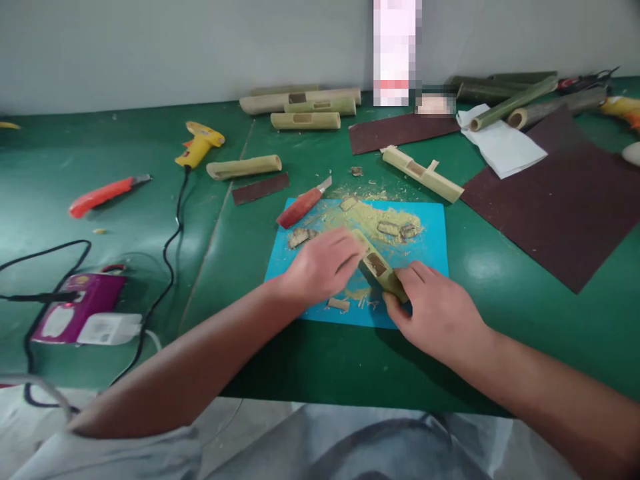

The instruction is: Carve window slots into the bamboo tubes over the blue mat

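Over the blue mat (433,267) lies a short bamboo tube (376,263) with a rectangular slot cut in its side, set at a slant. My right hand (440,310) grips its near end between thumb and fingers. At the far end my left hand (327,263) is closed with curled fingers against the tube; whether anything else is under those fingers is hidden. A red-handled utility knife (304,205) rests by the mat's upper left corner. Pale bamboo dust (370,220) and several cut-out chips, one a small bamboo chip (339,305), are scattered around the tube.
More slotted bamboo tubes (305,121) lie at the back, another slotted tube (423,175) right of centre. Dark sandpaper (560,207) covers the right side. On the left are a yellow glue gun (200,145), an orange knife (107,195), a purple power strip (83,307) and loose cords.
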`<state>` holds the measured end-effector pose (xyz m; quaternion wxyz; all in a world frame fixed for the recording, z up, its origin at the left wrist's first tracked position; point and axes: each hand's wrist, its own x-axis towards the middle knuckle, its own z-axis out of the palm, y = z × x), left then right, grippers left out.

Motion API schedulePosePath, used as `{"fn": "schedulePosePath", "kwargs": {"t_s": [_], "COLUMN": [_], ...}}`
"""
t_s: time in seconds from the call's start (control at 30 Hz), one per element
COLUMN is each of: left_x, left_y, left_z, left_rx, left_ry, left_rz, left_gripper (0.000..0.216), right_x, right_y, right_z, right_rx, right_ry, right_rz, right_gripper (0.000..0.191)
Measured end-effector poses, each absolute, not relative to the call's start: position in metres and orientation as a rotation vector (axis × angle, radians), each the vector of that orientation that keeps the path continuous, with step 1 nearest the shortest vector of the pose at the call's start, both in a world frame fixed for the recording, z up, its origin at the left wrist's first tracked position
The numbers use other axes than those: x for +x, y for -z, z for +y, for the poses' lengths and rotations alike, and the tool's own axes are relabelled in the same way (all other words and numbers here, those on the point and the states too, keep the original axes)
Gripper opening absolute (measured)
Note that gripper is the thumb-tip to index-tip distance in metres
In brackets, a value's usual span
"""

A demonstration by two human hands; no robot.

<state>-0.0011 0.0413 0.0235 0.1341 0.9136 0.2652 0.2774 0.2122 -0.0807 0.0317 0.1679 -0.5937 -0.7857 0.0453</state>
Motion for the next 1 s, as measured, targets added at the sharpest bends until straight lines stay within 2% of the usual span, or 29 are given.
{"fn": "schedulePosePath", "kwargs": {"t_s": [1.0], "left_x": [-0.0035], "left_y": [-0.0217], "left_z": [0.039], "left_rx": [2.582], "left_ry": [-0.82], "left_rz": [0.783], "left_gripper": [0.019], "right_x": [0.2125], "right_y": [-0.0306], "right_z": [-0.0808], "right_rx": [-1.694], "right_ry": [-0.185], "right_rz": [-2.235], "right_gripper": [0.016]}}
